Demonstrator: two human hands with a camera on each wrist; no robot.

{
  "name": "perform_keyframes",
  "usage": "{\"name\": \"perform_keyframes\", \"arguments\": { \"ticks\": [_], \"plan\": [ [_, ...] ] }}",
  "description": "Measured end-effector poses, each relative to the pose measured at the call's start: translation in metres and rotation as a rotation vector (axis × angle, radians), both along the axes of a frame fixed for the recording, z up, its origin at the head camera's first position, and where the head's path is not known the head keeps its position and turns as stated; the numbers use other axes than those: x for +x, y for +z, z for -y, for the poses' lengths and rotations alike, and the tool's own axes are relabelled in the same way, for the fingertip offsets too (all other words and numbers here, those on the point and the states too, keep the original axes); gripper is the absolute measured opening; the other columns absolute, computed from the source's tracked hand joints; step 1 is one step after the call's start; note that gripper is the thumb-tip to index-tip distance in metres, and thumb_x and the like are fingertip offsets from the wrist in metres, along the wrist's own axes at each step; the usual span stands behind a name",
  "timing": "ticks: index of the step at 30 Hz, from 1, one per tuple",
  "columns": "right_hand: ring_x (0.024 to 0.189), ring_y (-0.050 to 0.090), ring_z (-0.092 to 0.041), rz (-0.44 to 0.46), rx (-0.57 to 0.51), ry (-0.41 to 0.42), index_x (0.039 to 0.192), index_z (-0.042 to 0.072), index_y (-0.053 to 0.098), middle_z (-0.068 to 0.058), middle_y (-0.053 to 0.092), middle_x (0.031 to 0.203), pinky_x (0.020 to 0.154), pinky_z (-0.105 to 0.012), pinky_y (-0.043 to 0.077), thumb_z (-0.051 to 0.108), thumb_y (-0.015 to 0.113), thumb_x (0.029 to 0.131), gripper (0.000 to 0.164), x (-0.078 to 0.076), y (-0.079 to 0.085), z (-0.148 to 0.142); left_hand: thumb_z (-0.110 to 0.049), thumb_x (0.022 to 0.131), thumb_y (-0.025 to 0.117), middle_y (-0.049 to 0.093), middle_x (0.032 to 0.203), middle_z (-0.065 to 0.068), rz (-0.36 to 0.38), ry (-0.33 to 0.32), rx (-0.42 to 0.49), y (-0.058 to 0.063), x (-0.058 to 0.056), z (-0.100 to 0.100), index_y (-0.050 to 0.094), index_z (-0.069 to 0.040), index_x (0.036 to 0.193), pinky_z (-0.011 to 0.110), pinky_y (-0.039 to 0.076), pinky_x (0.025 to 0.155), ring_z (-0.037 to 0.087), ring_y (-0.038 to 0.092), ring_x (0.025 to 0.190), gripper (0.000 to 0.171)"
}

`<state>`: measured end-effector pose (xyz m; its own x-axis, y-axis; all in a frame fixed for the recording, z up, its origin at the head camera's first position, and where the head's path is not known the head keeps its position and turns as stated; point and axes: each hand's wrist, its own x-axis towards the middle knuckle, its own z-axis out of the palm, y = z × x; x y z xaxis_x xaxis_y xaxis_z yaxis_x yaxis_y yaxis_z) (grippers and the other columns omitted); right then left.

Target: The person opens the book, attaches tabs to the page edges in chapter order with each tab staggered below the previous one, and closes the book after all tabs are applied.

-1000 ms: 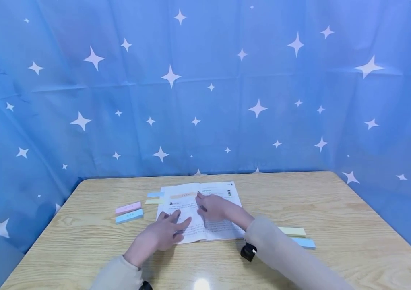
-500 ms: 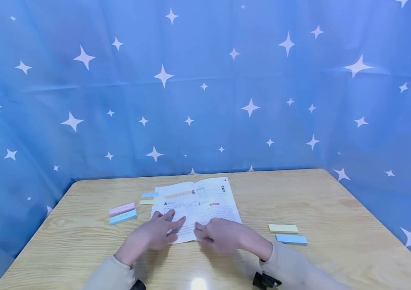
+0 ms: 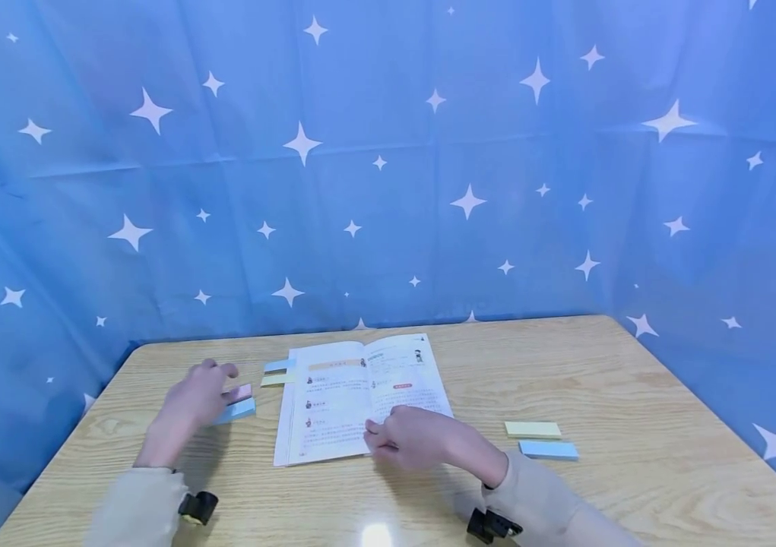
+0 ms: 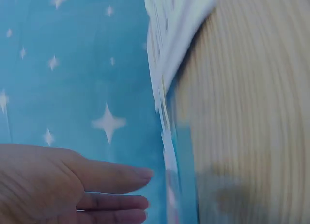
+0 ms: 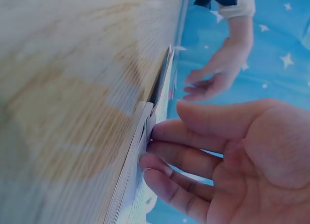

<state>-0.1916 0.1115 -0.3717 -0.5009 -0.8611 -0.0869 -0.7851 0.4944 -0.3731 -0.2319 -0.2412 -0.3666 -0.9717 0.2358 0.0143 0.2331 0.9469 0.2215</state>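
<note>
An open book (image 3: 336,399) with printed pages lies on the wooden table. My right hand (image 3: 422,441) rests at the foot of its spine; in the right wrist view the curved fingertips (image 5: 157,129) touch the lower page edges and the thumb stands apart. Over at the left, my left hand (image 3: 192,395) is above a pink sticky-note pad (image 3: 241,393) and a blue sticky-note pad (image 3: 237,411), partly covering both. The left wrist view shows its thumb and fingers extended, apart from the pads. Blue (image 3: 280,365) and yellow (image 3: 277,378) strips stick out from the book's left edge.
To the right of the book lie a yellow pad (image 3: 533,430) and a second blue pad (image 3: 548,450). Behind the table (image 3: 634,456) hangs a blue curtain (image 3: 388,190) with white stars. Each wrist wears a black device (image 3: 199,507).
My left hand has left the book's left page and moved left to the pink and blue pads. Earlier, my right hand slid down the spine to the book's lower edge.
</note>
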Motion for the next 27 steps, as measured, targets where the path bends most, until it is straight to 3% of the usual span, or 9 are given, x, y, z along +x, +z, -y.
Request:
{"name": "perform_keyframes", "arguments": {
  "ticks": [3,6,10,14,16,19,21,24,27],
  "plan": [
    [0.044,0.012,-0.001,0.036,-0.016,-0.028,0.094,0.010,0.072,-0.020,0.059,0.138,0.048,-0.019,0.024,0.009,0.052,0.106,0.023,0.004,0.005,0.002,-0.005,0.097,0.065,0.059,0.112,0.029,0.018,-0.003,0.028,-0.005,-0.004,0.017,0.065,0.005,0.119,0.055,0.053,0.075,0.045,0.059,0.102,0.025],
    [0.045,0.011,-0.002,0.057,-0.036,-0.028,0.075,0.013,0.055,-0.016,0.074,0.102,0.050,-0.018,0.021,0.008,0.052,0.106,0.032,0.004,0.006,0.004,0.000,0.095,0.064,0.061,0.105,0.023,0.027,-0.019,0.060,-0.010,-0.008,0.027,0.067,0.005,0.113,0.052,0.053,0.075,0.037,0.061,0.093,0.019],
    [0.047,0.009,-0.001,0.095,-0.079,-0.010,0.069,0.016,0.033,-0.006,0.047,0.052,0.052,-0.018,0.018,0.008,0.050,0.106,0.042,0.002,0.005,0.005,0.001,0.092,0.067,0.061,0.096,0.016,0.002,-0.020,0.078,-0.018,-0.011,0.033,0.069,0.002,0.102,0.049,0.052,0.072,0.028,0.059,0.084,0.010],
    [0.045,0.012,-0.001,0.173,-0.105,-0.026,0.069,0.017,0.031,-0.015,0.070,0.078,0.052,-0.018,0.019,0.009,0.048,0.107,0.042,-0.002,0.005,0.000,0.000,0.093,0.068,0.064,0.092,0.012,-0.051,-0.027,0.102,-0.020,-0.011,0.036,0.070,0.003,0.101,0.047,0.053,0.071,0.023,0.058,0.079,0.009],
    [0.047,0.013,-0.001,0.183,-0.103,-0.044,0.070,0.014,0.034,-0.014,0.069,0.079,0.053,-0.019,0.019,0.010,0.048,0.107,0.040,-0.005,0.008,-0.005,-0.001,0.093,0.067,0.065,0.090,0.011,-0.089,-0.054,0.132,-0.016,-0.010,0.034,0.069,0.005,0.102,0.043,0.052,0.068,0.021,0.057,0.076,0.011],
    [0.047,0.018,-0.001,0.130,-0.118,-0.102,0.076,0.008,0.059,0.003,0.054,0.066,0.054,-0.019,0.022,0.010,0.051,0.106,0.031,-0.009,0.015,-0.013,0.000,0.093,0.069,0.064,0.086,0.008,-0.183,-0.128,0.179,-0.004,-0.009,0.024,0.070,0.006,0.102,0.038,0.049,0.064,0.018,0.054,0.072,0.011],
    [0.048,0.018,-0.002,0.083,-0.141,-0.157,0.098,0.003,0.073,0.005,0.032,0.055,0.054,-0.018,0.024,0.011,0.053,0.105,0.022,-0.011,0.021,-0.018,-0.001,0.092,0.070,0.066,0.086,0.008,-0.245,-0.187,0.210,0.005,-0.007,0.013,0.070,0.006,0.102,0.036,0.050,0.063,0.017,0.056,0.072,0.012],
    [0.047,0.031,-0.002,0.027,-0.214,-0.257,0.128,0.002,0.069,0.010,0.052,0.060,0.052,-0.020,0.033,0.012,0.056,0.104,0.029,-0.010,0.033,-0.023,-0.002,0.092,0.072,0.069,0.091,0.008,-0.287,-0.255,0.258,0.020,0.002,-0.007,0.071,0.004,0.105,0.034,0.055,0.066,0.017,0.063,0.076,0.015],
    [0.060,0.052,-0.003,-0.055,-0.315,-0.316,0.130,0.006,0.068,0.003,0.070,0.083,0.057,-0.023,0.045,0.013,0.057,0.104,0.029,-0.008,0.045,-0.023,-0.001,0.092,0.072,0.071,0.097,0.011,-0.313,-0.330,0.311,0.032,0.014,-0.029,0.071,0.004,0.108,0.030,0.058,0.067,0.017,0.067,0.079,0.017]
  ]
}}
